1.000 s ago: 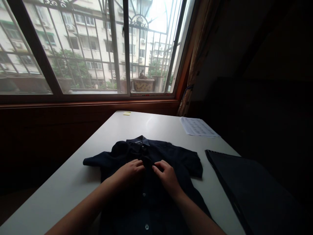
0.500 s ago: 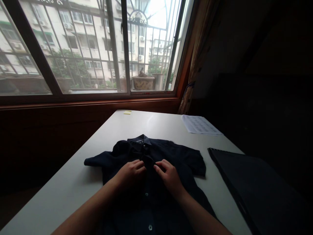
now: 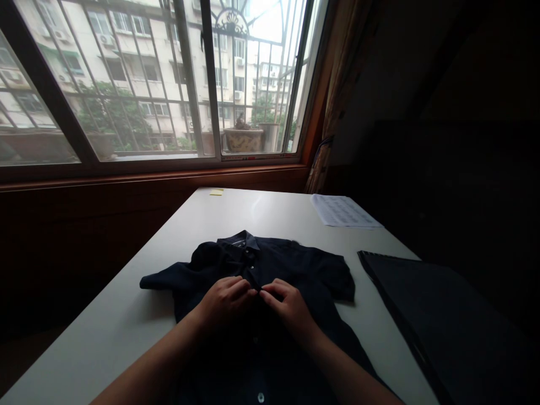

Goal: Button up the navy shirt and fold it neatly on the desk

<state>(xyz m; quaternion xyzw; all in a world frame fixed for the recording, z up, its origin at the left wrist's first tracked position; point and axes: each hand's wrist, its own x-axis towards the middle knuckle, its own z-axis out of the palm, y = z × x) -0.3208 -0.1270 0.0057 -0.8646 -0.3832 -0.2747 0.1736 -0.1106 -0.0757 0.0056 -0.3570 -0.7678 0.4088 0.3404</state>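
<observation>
Head view: your left hand [image 3: 228, 301] and right hand [image 3: 287, 304] pinch the front of the dark shirt [image 3: 291, 261], close together, above the white table [image 3: 130, 315].

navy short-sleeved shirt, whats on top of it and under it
On top, the left hand and right hand pinch the front of the navy short-sleeved shirt. It lies on the white table; whatever is directly beneath, and cloth behind hands, is covered.
</observation>
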